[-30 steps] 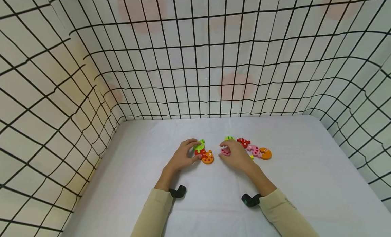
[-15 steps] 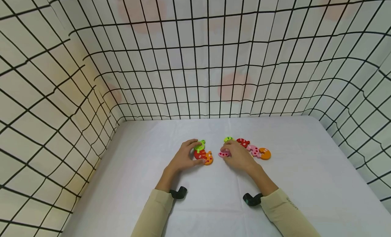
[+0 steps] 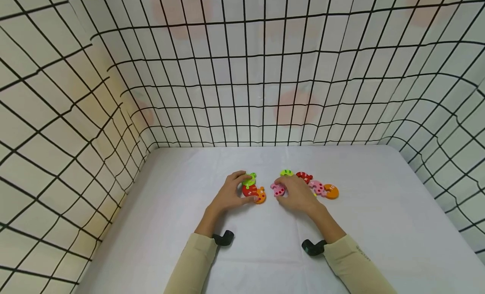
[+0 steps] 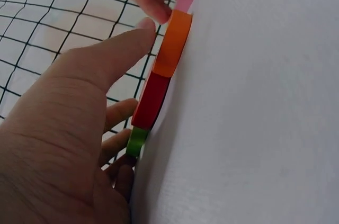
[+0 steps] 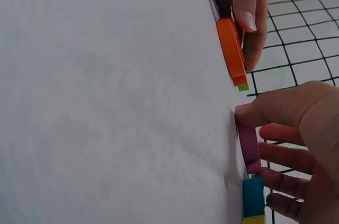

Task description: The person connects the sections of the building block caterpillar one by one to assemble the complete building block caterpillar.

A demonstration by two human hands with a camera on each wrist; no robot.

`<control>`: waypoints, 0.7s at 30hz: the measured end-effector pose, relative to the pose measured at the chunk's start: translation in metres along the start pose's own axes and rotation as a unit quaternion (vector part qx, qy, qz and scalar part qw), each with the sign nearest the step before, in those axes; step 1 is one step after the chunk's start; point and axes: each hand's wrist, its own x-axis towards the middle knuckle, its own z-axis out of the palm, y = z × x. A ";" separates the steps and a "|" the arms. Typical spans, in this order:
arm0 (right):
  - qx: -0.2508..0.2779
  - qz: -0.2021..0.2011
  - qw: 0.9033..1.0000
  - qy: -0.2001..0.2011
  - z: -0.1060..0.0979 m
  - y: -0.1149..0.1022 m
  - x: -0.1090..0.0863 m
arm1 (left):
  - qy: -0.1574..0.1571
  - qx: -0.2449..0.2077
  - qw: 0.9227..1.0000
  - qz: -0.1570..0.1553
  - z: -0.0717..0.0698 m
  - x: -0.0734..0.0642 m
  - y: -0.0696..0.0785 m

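My left hand [image 3: 227, 195] curves around three joined number puzzle pieces lying on the table. A green piece [image 3: 249, 181] with a knob is at the back, under the fingertips. Before it sit a red piece [image 3: 249, 191] marked 2 and an orange spotted piece [image 3: 261, 196], with the left thumb tip at the orange one. My right hand [image 3: 298, 193] pinches a pink spotted puzzle piece [image 3: 278, 190] between thumb and fingers, a short gap right of the orange piece. From the right wrist, the pink piece's edge [image 5: 248, 150] shows close over the white cloth.
Beyond and right of the right hand lie a green striped piece [image 3: 286, 172], a red one [image 3: 305, 177], another pink spotted one [image 3: 316, 187] and an orange piece marked 10 [image 3: 331, 192]. A teal piece [image 5: 253, 197] sits beside the right fingers. Black wire mesh [image 3: 261, 83] surrounds the table.
The right fingers have closed on the pink piece, which has turned. The left thumb has moved right, to the orange piece; the left group has shifted only slightly.
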 end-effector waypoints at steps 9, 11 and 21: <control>0.011 0.010 1.000 -0.003 0.000 0.000 -0.001 | 0.016 0.002 1.000 0.001 0.002 0.001 -0.001; 0.019 0.002 1.000 -0.001 0.000 0.001 0.000 | 0.014 0.004 1.000 0.003 0.002 0.001 -0.001; 0.070 -0.040 0.997 0.021 -0.004 0.001 0.006 | -0.005 0.016 1.000 0.022 -0.002 0.000 0.002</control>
